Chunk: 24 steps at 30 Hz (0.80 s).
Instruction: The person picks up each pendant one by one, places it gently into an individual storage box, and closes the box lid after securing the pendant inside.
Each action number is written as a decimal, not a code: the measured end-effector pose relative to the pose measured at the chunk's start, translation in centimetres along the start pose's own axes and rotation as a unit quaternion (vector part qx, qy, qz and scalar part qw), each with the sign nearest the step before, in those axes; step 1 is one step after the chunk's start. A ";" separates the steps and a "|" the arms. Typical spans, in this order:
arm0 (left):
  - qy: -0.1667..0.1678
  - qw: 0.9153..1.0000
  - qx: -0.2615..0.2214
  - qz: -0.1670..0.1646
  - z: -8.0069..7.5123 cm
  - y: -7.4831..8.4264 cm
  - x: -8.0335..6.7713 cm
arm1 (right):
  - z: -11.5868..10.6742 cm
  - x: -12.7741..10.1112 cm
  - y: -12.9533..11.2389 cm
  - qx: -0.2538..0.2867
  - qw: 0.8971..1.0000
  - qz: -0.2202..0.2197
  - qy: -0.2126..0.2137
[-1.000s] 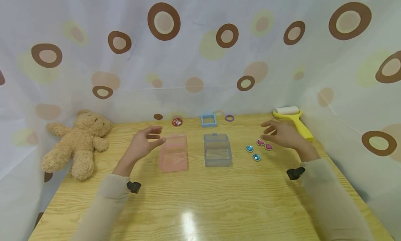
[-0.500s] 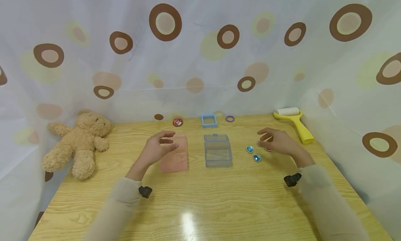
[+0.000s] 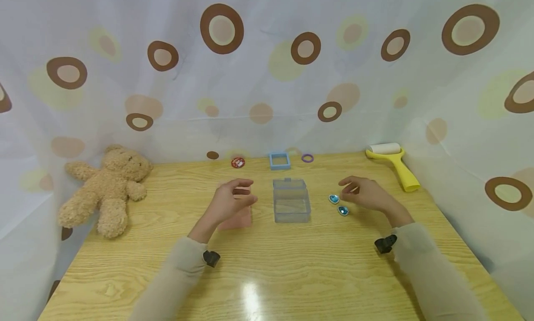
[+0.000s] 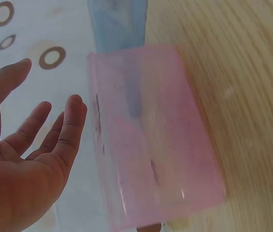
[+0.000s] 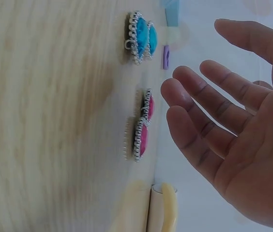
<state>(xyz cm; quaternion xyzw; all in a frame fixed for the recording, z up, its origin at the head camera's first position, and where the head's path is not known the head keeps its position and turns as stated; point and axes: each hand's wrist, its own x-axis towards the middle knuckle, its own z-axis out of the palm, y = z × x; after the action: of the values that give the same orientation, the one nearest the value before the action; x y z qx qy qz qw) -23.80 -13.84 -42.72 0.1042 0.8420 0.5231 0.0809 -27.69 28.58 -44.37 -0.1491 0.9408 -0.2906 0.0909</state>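
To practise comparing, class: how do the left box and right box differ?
The left box is pink; the right box is grey-blue. In the head view, the left hand partly hides the left box, while the right box shows unobstructed. Both are see-through and on the table.

Spotted sheeting (image 3: 179, 98) makes this table (image 3: 317, 265) a booth.

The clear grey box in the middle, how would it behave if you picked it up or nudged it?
The clear grey box is probably light and stiff, judging by its thin, straight-edged look. Sitting flat on the table, it would likely slide rather than roll. Its open lid might flap when lifted.
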 end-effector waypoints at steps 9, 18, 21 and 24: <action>-0.003 1.000 0.006 0.028 1.8 0.4 0.3 | 1.2 0.6 0.6 -0.007 1.000 -0.005 -0.002; 0.001 0.999 0.026 0.031 3.5 0.9 0.9 | 1.8 1.1 0.6 -0.005 1.000 -0.006 0.003; 0.001 0.999 0.036 0.035 3.9 1.0 1.0 | 2.0 1.2 0.6 0.001 1.000 0.000 0.001; -0.007 0.998 0.042 0.038 4.3 1.2 1.1 | 2.0 1.3 0.6 0.001 1.000 0.004 0.000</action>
<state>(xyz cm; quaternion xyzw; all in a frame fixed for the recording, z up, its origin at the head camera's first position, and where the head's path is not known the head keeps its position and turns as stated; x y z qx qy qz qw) -23.68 -9.34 -43.60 0.1424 0.8580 0.4896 0.0623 -28.58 27.59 -46.48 -0.1448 0.9412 -0.2910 0.0919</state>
